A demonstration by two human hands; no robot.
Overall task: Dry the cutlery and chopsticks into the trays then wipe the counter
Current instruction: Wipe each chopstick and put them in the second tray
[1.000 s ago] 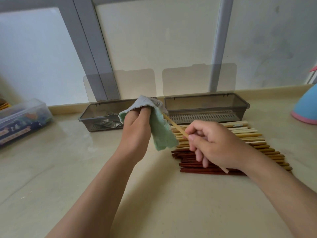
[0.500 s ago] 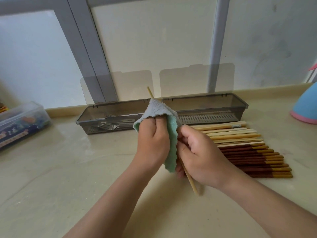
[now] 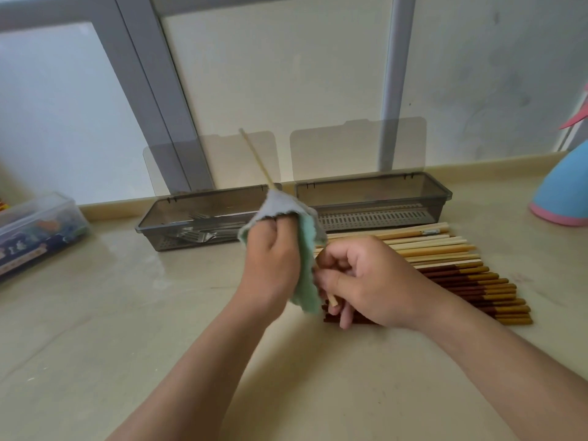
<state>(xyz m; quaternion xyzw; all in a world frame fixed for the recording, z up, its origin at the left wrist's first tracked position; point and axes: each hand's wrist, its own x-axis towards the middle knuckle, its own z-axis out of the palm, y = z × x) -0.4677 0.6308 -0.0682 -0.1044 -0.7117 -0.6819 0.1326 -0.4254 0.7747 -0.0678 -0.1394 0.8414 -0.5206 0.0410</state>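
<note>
Two smoky grey trays stand side by side at the back of the tabletop (image 3: pixel 127 313), each with a clear lid standing upright behind it. The left tray (image 3: pixel 152 218) holds metal cutlery (image 3: pixel 203 232); fork tines show among the pieces lying on its slotted floor. The right tray (image 3: pixel 442 195) shows its slotted floor.

Just in front of the right tray, a row of chopsticks (image 3: pixel 461 272) lies flat on the tabletop, pale ones nearest the tray and dark brown ones with tan ends closer to the person.

The left hand (image 3: pixel 270 265) is raised above the tabletop, its fingers curled round a green and grey cloth (image 3: pixel 307 249) bunched about a single pale chopstick (image 3: pixel 256 157). That chopstick is tilted, its upper length rising out of the cloth in front of the left lid (image 3: pixel 216 160), its lower end coming out beneath the cloth. The right hand (image 3: pixel 369 281) is just beside the cloth, above the near end of the row, its fingers curled in narrowly and pinching the chopstick's lower end.

At the left edge sits a clear plastic box (image 3: pixel 41 224) with colourful contents too blurred to identify. At the right edge stands a blue object with a pink base (image 3: pixel 563 198).
</note>
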